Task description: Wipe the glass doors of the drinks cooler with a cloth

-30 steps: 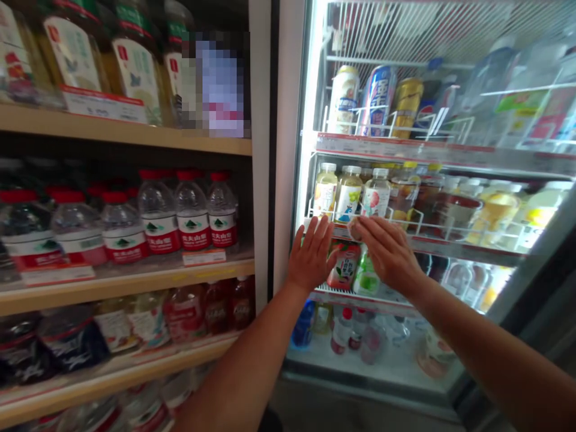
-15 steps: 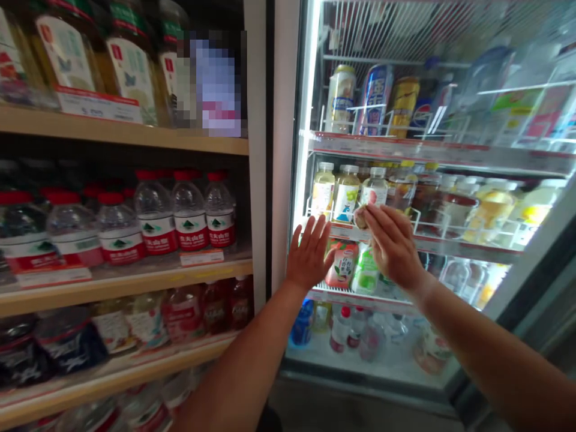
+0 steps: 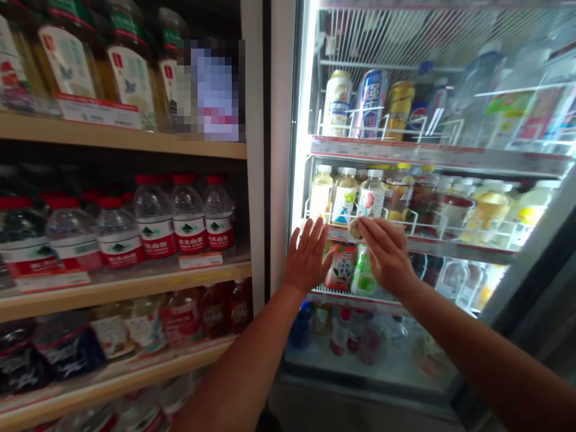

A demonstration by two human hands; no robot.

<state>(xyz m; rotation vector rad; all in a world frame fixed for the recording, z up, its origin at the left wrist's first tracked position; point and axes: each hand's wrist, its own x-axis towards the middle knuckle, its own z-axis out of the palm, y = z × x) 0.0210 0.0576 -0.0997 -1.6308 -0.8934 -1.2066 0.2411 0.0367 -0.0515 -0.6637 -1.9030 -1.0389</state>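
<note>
My left hand point(image 3: 308, 254) is spread, palm forward, at the left part of the lit drinks fridge point(image 3: 450, 157), seemingly flat against its glass. To the right, my right hand point(image 3: 387, 252) has its fingers pressed together over a small, crumpled, pale brownish cloth point(image 3: 355, 228). Only an edge of that cloth shows past the fingertips. Behind the hands are a white-capped bottle with a pink fruit label point(image 3: 371, 195), a red drink pack point(image 3: 341, 267) and a green one point(image 3: 363, 273). Whether the cloth touches the glass is hard to tell.
A wooden shelf unit point(image 3: 135, 137) on the left holds red-capped water bottles point(image 3: 189, 210) and larger green-capped bottles point(image 3: 130, 66). Several cans, including a blue one point(image 3: 371, 102), stand on the fridge's upper rack. A dark frame edge point(image 3: 508, 300) slants at the right.
My right hand with the cloth has moved slightly left and down. My left hand keeps nearly the same place, and the view has shifted a little.
</note>
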